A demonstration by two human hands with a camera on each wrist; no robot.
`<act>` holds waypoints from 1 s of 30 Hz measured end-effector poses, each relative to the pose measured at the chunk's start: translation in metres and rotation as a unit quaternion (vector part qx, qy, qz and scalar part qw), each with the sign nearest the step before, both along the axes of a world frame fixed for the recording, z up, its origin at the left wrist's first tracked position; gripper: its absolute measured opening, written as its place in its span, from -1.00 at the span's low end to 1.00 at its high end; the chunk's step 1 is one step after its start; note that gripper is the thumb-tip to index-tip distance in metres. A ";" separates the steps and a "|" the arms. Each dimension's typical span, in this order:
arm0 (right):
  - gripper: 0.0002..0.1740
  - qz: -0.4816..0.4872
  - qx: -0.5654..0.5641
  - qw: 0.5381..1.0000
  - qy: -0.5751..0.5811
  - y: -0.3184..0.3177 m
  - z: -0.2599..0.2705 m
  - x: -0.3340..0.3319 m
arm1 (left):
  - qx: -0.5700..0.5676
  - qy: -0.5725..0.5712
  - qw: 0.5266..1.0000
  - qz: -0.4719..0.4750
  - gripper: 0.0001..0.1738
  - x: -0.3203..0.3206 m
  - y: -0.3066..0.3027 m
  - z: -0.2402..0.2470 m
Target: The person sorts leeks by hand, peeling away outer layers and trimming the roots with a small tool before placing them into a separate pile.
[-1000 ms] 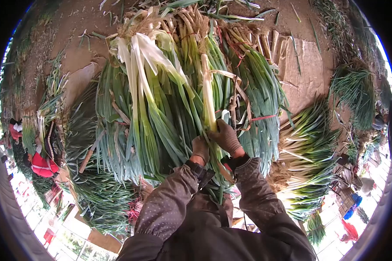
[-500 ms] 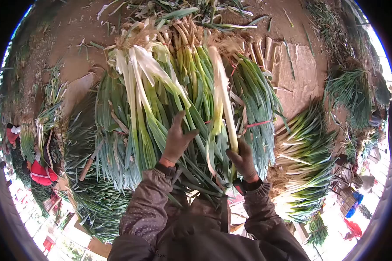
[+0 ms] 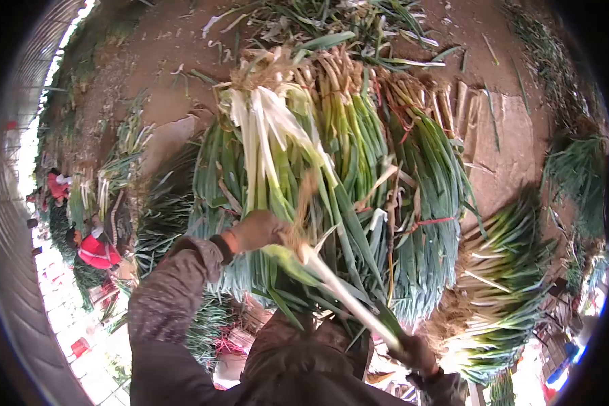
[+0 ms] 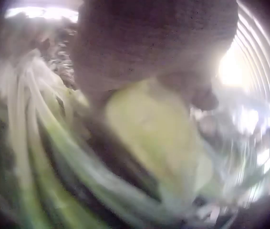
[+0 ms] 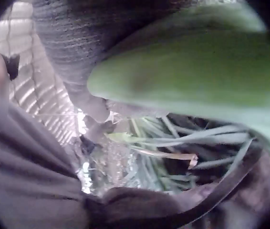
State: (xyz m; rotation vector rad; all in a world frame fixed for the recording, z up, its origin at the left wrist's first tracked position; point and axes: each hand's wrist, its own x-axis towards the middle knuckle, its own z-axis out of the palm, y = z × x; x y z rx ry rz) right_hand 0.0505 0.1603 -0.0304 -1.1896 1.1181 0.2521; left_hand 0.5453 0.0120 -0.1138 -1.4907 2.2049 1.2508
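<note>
A long green onion [image 3: 350, 296] slants across in front of the body, its white stalk blurred and its brown roots at the upper left. My gloved right hand [image 3: 415, 354] grips its green part low on the right. In the right wrist view broad green leaves [image 5: 206, 71] pass under that glove. Up by the root end, my gloved left hand [image 3: 256, 231] pinches a yellowish outer leaf [image 4: 159, 138], which the left wrist view shows hanging from the fingers. Behind lies a heap of green onions [image 3: 342, 101], with loose white stalks [image 3: 254, 142] on top.
Another pile of green onions [image 3: 501, 284] fans out at the right. Cardboard [image 3: 497, 142] lies on the dirt floor beyond the heap. Leaf scraps [image 3: 379, 30] are strewn at the far side. A person in red [image 3: 98, 252] sits at the left among more onions.
Both hands were together at the onion's lower part, then parted. The onion has swung from upright to slanting, root end toward my left hand; the right hand moved down and right. The view has shifted.
</note>
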 end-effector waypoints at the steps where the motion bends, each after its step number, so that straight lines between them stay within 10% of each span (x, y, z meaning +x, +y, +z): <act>1: -0.59 -0.015 0.020 1.000 -0.019 0.007 0.011 0.000 | 0.014 -0.024 1.000 -0.012 -0.67 0.006 0.000 0.016; 6: -0.69 -0.130 0.117 0.982 -0.071 0.028 0.047 0.011 | -0.135 0.007 0.983 -0.124 -0.76 0.053 -0.043 0.051; 8: -0.65 -0.085 0.068 0.994 -0.007 0.077 0.038 -0.038 | -0.170 -0.201 0.955 -0.138 -0.74 0.117 -0.093 0.060; 10: -0.58 -0.250 0.204 0.946 -0.043 0.111 0.041 -0.105 | -0.145 -0.291 0.946 -0.013 -0.60 0.174 -0.123 0.137; 15: -0.92 -0.396 0.000 0.914 0.089 0.059 -0.019 -0.087 | -0.005 -0.327 0.941 -0.088 -0.39 0.125 -0.165 0.204; 22: -0.90 -0.386 -0.118 0.915 0.004 -0.082 -0.054 0.011 | -0.221 -0.221 0.946 -0.087 -0.28 0.066 -0.233 0.160; 26: -0.88 -0.365 -0.198 0.909 -0.023 -0.107 -0.067 0.052 | -0.333 -0.116 0.932 0.087 -0.21 0.082 -0.237 0.063; 30: -0.83 -0.349 -0.168 0.915 -0.113 -0.140 -0.085 0.135 | -0.158 -0.143 0.902 0.376 -0.16 0.086 -0.105 -0.078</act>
